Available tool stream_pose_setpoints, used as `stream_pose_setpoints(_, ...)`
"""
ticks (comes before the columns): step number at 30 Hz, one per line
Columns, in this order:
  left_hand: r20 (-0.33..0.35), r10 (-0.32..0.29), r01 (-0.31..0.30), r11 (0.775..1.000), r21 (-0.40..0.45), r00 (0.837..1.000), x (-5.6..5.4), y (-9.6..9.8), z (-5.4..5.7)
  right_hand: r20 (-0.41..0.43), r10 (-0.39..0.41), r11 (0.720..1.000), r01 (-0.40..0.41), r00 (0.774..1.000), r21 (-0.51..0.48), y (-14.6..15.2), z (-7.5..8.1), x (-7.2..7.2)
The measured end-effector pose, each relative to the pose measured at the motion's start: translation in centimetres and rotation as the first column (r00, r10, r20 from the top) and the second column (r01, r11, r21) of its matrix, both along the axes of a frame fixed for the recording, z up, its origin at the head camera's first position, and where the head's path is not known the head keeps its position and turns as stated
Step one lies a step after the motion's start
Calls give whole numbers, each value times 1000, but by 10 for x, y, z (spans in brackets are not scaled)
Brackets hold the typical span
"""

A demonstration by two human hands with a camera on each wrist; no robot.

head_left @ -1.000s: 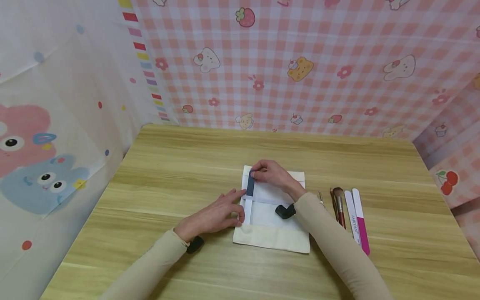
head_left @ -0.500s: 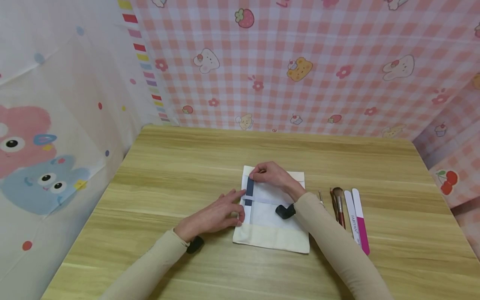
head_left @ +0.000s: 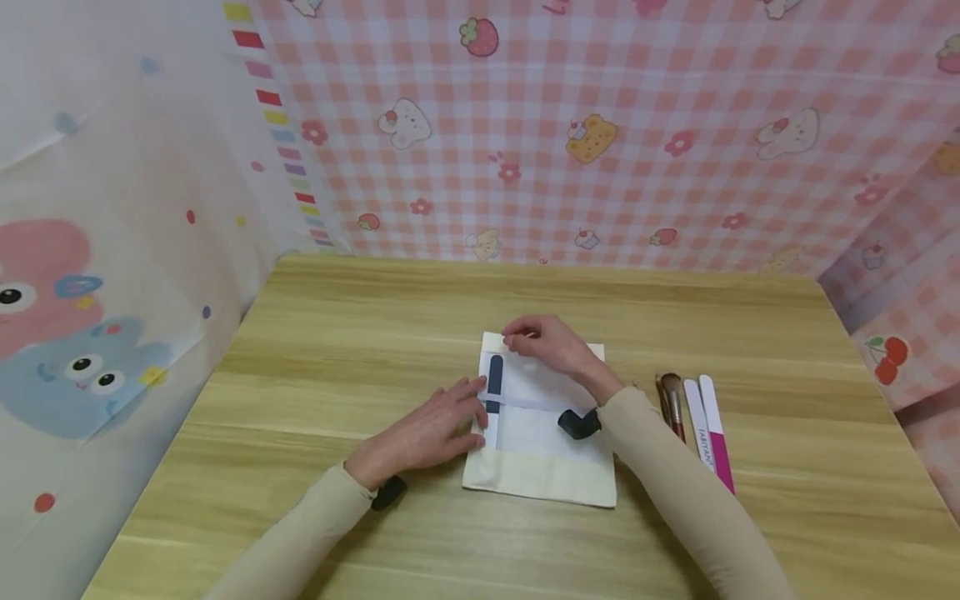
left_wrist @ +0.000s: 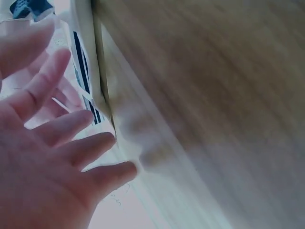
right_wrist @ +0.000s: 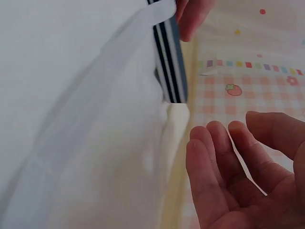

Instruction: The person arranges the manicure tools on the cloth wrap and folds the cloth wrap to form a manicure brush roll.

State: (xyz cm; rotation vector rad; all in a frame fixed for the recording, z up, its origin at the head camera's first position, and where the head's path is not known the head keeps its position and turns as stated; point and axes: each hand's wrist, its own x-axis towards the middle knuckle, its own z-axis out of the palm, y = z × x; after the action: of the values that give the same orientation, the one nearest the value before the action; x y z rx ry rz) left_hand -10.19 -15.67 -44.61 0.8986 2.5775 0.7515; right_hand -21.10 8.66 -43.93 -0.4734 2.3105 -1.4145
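Grasps nothing with left hand [head_left: 426, 428] or right hand [head_left: 552, 345]; between, notes round-ended dark-blue strip [head_left: 495, 375], part-hidden under white fabric band [head_left: 527, 403].

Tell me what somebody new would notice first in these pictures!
Probably the pink checked cartoon cloth behind the table. Next, maybe the dark-and-white file tucked under the strap of the pale pouch, with the right hand near its top end.
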Motion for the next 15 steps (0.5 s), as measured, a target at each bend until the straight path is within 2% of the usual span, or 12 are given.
stream_pose_setpoints(3,-48,22,-22,1000,-3,999,-2,3,0,-28,-15,1000,15,999,-16,8,9,3)
stream_pose_setpoints(9,-127,25,-24,1000,12,992,-8,10,-1,-75,-58,998,56,996,-27,26,23,11)
stream_pose_setpoints(15,-151,36,-33,999,18,988,-10,16,0,-106,-81,997,79,991,-23,50,32,19)
